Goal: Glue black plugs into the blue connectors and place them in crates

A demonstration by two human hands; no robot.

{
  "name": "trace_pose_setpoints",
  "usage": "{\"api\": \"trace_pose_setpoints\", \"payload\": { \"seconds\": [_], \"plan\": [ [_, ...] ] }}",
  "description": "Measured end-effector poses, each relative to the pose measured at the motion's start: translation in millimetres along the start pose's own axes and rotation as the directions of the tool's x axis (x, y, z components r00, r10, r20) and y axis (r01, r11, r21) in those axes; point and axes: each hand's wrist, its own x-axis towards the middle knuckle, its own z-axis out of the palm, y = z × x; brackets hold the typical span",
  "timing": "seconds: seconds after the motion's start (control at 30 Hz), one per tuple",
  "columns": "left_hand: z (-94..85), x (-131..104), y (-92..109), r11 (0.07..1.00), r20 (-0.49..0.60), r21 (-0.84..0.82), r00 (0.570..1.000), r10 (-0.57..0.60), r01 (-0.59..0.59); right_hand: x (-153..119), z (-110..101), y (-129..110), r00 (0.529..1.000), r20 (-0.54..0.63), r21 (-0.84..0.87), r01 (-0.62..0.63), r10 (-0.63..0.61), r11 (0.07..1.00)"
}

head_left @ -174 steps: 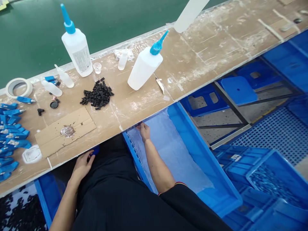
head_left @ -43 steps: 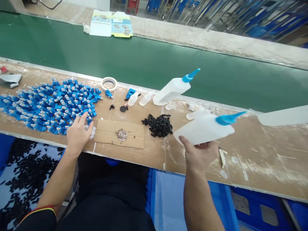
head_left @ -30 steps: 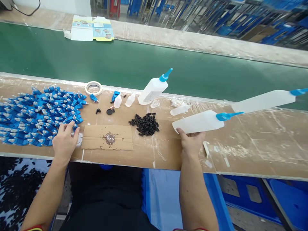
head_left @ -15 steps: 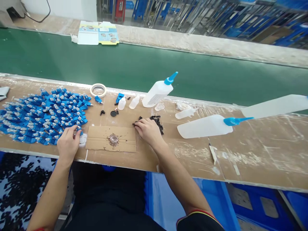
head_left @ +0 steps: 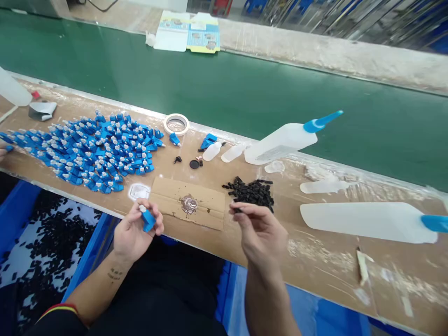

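My left hand (head_left: 135,233), palm up, holds a blue piece (head_left: 148,219) with a white tip between its fingers. My right hand (head_left: 261,228) pinches a small black piece (head_left: 238,210), mostly covered by the fingertips, just in front of a pile of black pieces (head_left: 250,192). Between and beyond my hands lies a cardboard strip (head_left: 168,191) with a blob of clear, wet-looking stuff (head_left: 189,204) on it. A large heap of blue pieces with white tips (head_left: 101,149) spreads over the table at the left.
Large white bottles with blue nozzles (head_left: 280,143) (head_left: 364,221) lie right of centre. A tape roll (head_left: 176,124), small bottles (head_left: 212,151) and a black disc (head_left: 194,164) sit behind the cardboard. Part of another person's hand (head_left: 3,151) shows at the left edge.
My left hand has lifted off the heap's edge with a blue piece and turned palm up. My right hand has come back from the black pile with a black piece. The view has shifted.
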Motion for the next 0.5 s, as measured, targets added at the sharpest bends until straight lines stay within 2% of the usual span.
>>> {"api": "trace_pose_setpoints", "payload": {
  "seconds": [0.07,0.13,0.23,0.3,0.37,0.4,0.5],
  "plan": [
    [11.5,-3.6,-13.6,0.999,0.125,0.04,0.992,-0.028,0.023,-27.0,17.0,-20.0,0.988,0.036,0.329,-0.152,0.148,0.932],
    [20.5,-4.3,-25.4,0.958,0.218,0.265,0.975,0.046,-0.105,-46.9,34.6,-33.8,0.945,0.143,0.526,-0.323,0.293,0.786],
    [30.9,-1.1,-32.6,0.768,0.362,0.539,0.918,0.16,-0.347,-62.9,52.6,-40.8,0.851,0.283,0.616,-0.515,0.443,0.596],
    [35.4,2.0,-31.2,0.712,0.418,0.588,0.898,0.138,-0.384,-68.5,57.1,-38.5,0.828,0.315,0.623,-0.549,0.463,0.557],
    [37.1,4.2,-28.1,0.722,0.42,0.607,0.905,0.064,-0.333,-72.2,57.6,-34.0,0.845,0.301,0.603,-0.528,0.443,0.598],
    [36.9,4.7,-26.8,0.729,0.411,0.613,0.911,0.035,-0.305,-73.3,57.0,-31.8,0.865,0.276,0.577,-0.498,0.419,0.648],
    [33.2,3.5,-27.2,0.737,0.341,0.636,0.94,-0.004,-0.228,-73.8,53.8,-27.0,0.953,0.173,0.396,-0.297,0.247,0.869]
  ]
}}
